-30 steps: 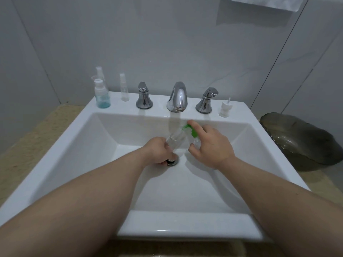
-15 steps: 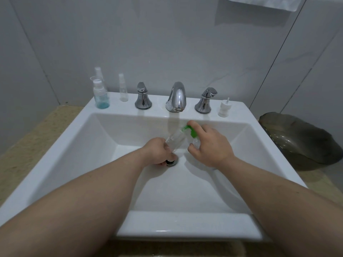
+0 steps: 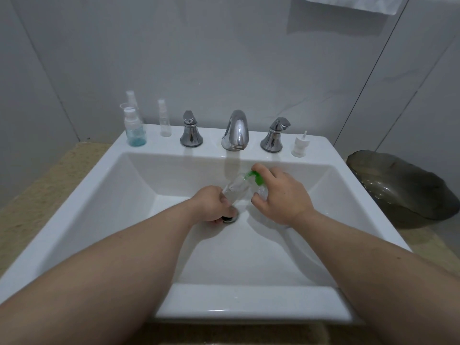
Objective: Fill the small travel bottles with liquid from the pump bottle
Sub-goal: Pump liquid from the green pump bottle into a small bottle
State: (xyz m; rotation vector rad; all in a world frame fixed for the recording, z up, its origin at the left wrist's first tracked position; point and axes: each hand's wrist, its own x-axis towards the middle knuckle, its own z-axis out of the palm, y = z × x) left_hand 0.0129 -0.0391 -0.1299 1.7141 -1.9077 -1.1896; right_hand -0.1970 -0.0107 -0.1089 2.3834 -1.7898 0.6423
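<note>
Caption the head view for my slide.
Over the sink, left hand angles a travel bottle toward the green-topped pump bottle in the right hand.

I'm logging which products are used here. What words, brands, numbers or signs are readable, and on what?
No text can be read anywhere in this picture.
The small clear bottle in the left hand: no label shows.
The pump bottle in the right hand: mostly hidden, no print shows.
The bottle with blue liquid, slim spray bottle, white cap and tap: no markings visible.
</note>
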